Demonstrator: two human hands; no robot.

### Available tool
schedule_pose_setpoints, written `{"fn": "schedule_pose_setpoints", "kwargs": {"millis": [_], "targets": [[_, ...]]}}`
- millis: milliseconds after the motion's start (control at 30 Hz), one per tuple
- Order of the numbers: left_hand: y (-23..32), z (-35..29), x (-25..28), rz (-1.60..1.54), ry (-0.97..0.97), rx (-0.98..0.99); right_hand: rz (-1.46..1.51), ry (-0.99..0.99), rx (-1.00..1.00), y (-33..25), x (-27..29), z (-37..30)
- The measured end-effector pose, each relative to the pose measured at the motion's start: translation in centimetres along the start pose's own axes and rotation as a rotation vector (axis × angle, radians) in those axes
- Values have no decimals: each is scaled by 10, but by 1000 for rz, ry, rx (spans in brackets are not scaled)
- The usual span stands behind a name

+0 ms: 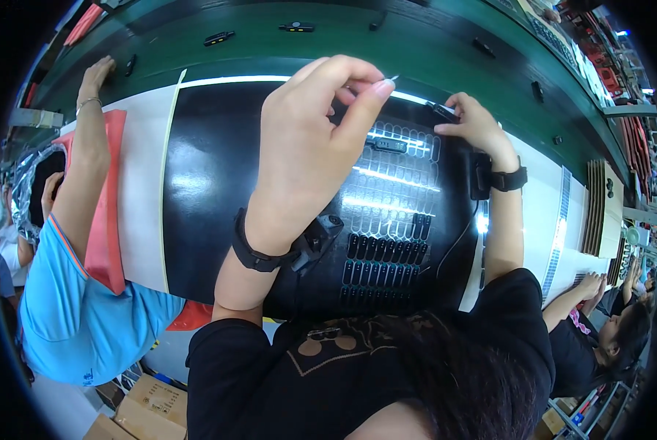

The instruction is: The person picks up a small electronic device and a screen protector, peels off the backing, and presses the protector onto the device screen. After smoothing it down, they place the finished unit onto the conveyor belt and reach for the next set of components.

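My left hand (310, 132) is raised over the black work mat (211, 176), thumb and forefinger pinched on a small pale sliver (394, 78). Its exact kind is too small to tell. To the right, my right hand (476, 126) grips a small black oblong device (442, 112) by its end, near the belt's edge. Between and below the hands lies a clear sheet of oval outlines (391, 191). Its nearer rows carry black oval pieces (383, 273). Another black oblong device (387, 145) rests on the sheet's far part.
Beyond the mat runs a green conveyor belt (262, 48) with several black devices (296, 27) spread along it. A co-worker in blue (97, 315) reaches to the belt on the left, beside a red tray (112, 220). Stacked cardboard sheets (603, 209) stand at right.
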State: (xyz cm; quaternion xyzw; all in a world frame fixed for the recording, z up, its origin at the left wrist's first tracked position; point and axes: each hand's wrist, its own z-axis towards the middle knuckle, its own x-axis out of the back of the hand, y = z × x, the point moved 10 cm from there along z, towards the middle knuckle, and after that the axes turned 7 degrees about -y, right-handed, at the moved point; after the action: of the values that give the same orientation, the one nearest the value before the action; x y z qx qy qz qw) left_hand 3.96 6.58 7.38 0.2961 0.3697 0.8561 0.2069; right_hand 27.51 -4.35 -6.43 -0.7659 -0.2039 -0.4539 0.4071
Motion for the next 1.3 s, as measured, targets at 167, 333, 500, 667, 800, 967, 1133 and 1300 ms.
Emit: {"fn": "schedule_pose_setpoints", "kwargs": {"millis": [167,333,500,667,800,967,1133,1300], "targets": [[6,-6,-3,12,-34,-1,-40,94,16,0,1,-9],[13,-6,3,116,-38,-52,17,208,377,-70,-3,-35],[17,-6,2,168,-72,-63,-66,-1,554,-104,-49,-45],[10,-3,7,-58,-117,81,197,47,459,-126,-18,-55],[7,-5,8,-304,-105,195,469,132,465,-157,24,-84],[2,-3,5,-453,-82,251,696,277,641,-176,53,-108],[-2,-3,4,-629,-64,284,662,296,638,-180,56,-115],[-3,-5,1,-634,-77,276,643,332,675,-183,58,-121]]}}
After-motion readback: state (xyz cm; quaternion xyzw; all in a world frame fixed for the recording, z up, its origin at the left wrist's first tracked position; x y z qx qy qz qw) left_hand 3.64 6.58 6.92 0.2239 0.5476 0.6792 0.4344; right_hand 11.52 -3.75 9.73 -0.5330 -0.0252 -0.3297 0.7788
